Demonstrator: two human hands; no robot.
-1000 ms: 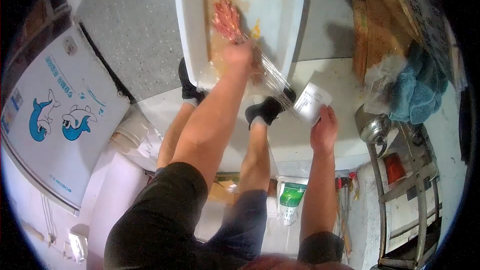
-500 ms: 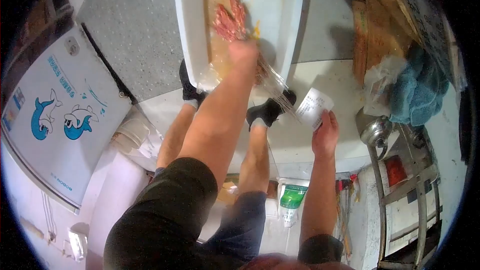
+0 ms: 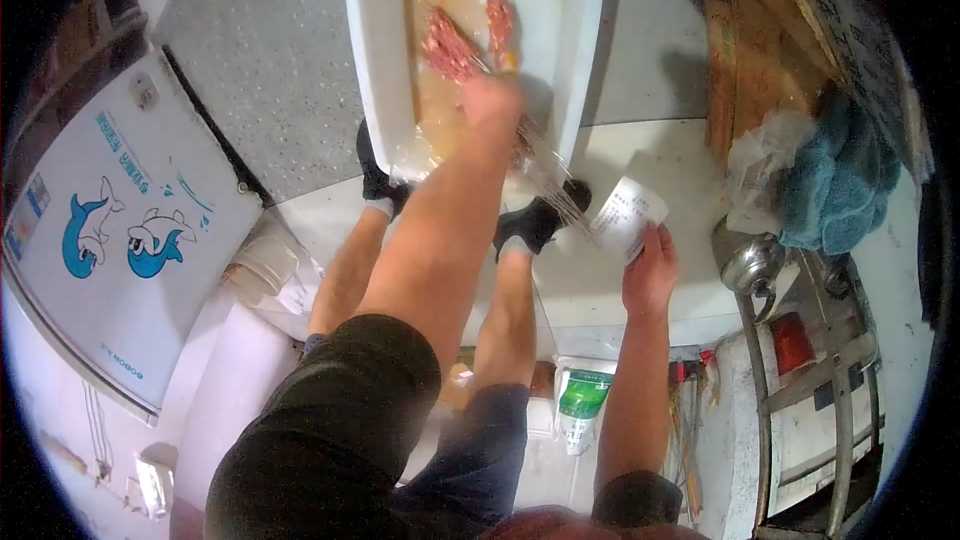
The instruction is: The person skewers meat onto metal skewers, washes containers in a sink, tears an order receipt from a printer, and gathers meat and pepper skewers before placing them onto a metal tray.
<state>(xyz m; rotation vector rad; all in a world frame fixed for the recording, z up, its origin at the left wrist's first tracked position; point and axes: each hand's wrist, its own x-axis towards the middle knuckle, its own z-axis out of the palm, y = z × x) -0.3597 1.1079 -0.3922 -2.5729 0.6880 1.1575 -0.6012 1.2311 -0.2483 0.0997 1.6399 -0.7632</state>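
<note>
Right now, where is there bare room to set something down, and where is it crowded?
Bare: the grey floor between the white tub and the dolphin-printed appliance; inside the tub, a strip between the meat skewers and its right wall. Crowded: the tub's near end, with the left hand and clear plastic; the right side, with kettle and blue cloth.

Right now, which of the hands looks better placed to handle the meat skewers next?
Probably the left hand: it is at the skewers inside the white tub, while the right hand is outside, holding a printed slip.
</note>
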